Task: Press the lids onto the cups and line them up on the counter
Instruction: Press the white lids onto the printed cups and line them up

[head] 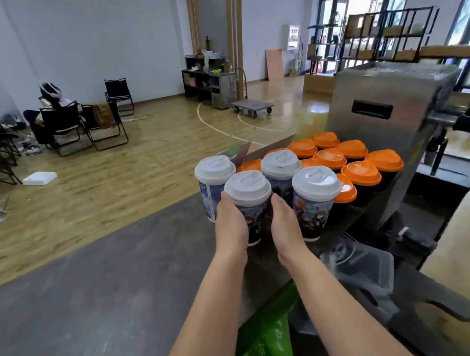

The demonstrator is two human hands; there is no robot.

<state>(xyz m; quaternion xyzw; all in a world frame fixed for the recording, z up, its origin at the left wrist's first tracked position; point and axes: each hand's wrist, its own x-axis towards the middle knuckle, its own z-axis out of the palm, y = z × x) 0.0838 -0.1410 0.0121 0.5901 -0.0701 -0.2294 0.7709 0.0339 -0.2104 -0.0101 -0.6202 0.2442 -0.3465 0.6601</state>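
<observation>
Both of my hands are working on one cup: my left hand (231, 222) is cupping the left side of the near white-lidded cup (250, 205), and my right hand (285, 219) is closing in on its right side, fingers reaching into the gap between it and the neighbouring cup (316, 203). I am gripping from both sides so the cup moves as one piece and the white lid (247, 185) stays seated; it looks pressed fully down already. How far my fingertips are wrapping behind the cup I cannot tell, since the cup hides them.

Two more white-lidded cups are standing just behind, one at the back left (213, 180) and one at the back centre (281, 169), so the four are forming a tight block on the dark counter (95, 296), which I judge is the lining-up part of the job. Beyond and to the right, the orange-lidded cups (343, 162) are sitting in close rows beside the steel machine (391, 119). Below my right forearm, a green plastic bag (266, 338) and a clear plastic container (365, 274) are lying near the counter edge, out of the row's way.
</observation>
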